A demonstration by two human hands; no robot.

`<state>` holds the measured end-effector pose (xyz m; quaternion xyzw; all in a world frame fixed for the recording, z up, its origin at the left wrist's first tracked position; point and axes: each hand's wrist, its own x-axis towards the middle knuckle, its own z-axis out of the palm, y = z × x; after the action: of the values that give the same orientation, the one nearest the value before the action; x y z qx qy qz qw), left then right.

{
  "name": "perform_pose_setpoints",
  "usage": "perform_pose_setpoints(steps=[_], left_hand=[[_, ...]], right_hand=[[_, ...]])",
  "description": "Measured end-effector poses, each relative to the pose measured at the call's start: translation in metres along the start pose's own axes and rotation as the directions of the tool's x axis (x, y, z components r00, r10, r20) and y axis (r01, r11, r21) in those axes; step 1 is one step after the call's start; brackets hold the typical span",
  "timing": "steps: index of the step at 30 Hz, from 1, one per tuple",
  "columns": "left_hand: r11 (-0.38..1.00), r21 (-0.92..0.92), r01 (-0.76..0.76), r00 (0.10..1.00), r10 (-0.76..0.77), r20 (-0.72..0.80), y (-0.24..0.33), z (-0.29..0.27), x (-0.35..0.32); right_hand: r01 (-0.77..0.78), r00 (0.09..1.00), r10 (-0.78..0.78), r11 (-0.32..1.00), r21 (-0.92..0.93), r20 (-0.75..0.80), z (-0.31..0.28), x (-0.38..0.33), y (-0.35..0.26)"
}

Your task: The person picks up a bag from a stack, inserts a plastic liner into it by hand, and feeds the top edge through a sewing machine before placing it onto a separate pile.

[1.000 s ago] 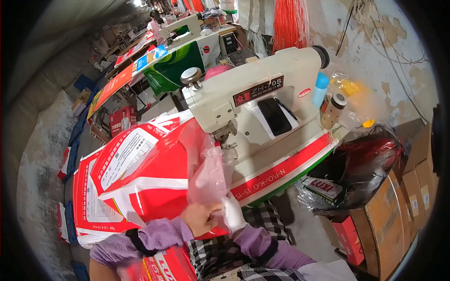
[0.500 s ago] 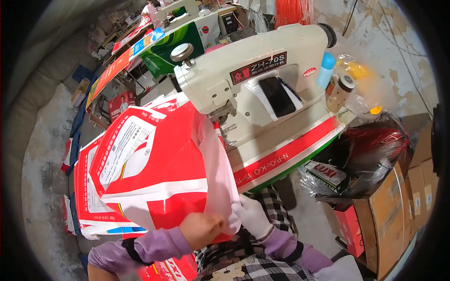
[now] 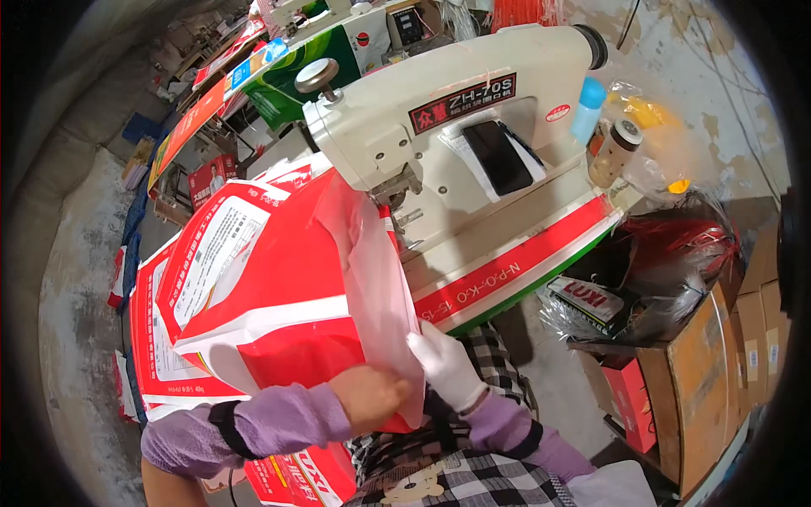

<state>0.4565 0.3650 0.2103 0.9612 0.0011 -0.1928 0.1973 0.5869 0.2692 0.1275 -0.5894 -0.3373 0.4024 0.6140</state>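
Left hand [image 3: 367,397]: bare, fingers narrowly curled against the lower part of a pale liner [image 3: 376,287]; whether gripping, impossible to tell. Right hand [image 3: 448,370]: white-gloved, fingertips pinching the liner's right edge, just above and right of the left fingers. Sack [image 3: 296,262]: red and white, beneath and left of both sets of fingers, liner along its right side. Sewing machine [image 3: 439,93]: cream, above the fingers. Phone [image 3: 498,159]: black, on the machine, above and right of the gloved fingertips. Apron [image 3: 498,359]: checked, just right of the gloved fingers.
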Motion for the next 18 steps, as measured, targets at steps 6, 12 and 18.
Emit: perform_pose_setpoints(steps=[6,12,18], left_hand=[[0.906,0.265,-0.33,0.891,0.206,0.403,0.003,-0.052,0.027],[0.805,0.481,0.347,0.715,-0.559,0.42,-0.131,-0.162,0.056],[0.986,0.037,0.164,0.842,-0.159,0.515,-0.036,-0.207,-0.011]], right_hand=[[0.063,0.995,-0.022,0.896,-0.441,0.098,0.025,-0.01,-0.002],[-0.067,0.977,0.191,0.694,-0.716,0.093,0.025,0.0,-0.012],[0.055,0.983,0.141,0.364,-0.93,0.114,0.014,0.13,-0.008]])
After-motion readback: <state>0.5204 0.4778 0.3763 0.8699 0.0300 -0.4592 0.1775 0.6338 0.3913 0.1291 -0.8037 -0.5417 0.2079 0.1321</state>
